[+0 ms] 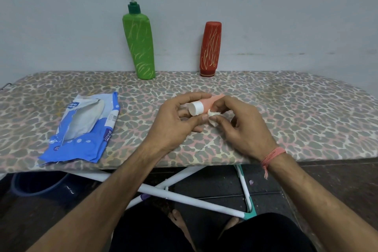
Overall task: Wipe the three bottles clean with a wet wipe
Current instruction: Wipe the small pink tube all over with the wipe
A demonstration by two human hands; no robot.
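At centre frame, the left hand (173, 120) curled its fingers round a small pink bottle with a white cap (206, 104), held just above the leopard-print worktop (286, 112). The right hand (243, 127) pinched a wadded white wet wipe (213, 115) against it. A tall green pump bottle (140, 47) and a red bottle (210, 49) stood upright at upper centre; a blue wipe packet (81, 129) lay left.

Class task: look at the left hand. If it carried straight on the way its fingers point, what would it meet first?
The left hand points right, toward the right hand, so past the small pink bottle it grips, it would probably meet that hand's fingers and the wet wipe; depth is unclear.
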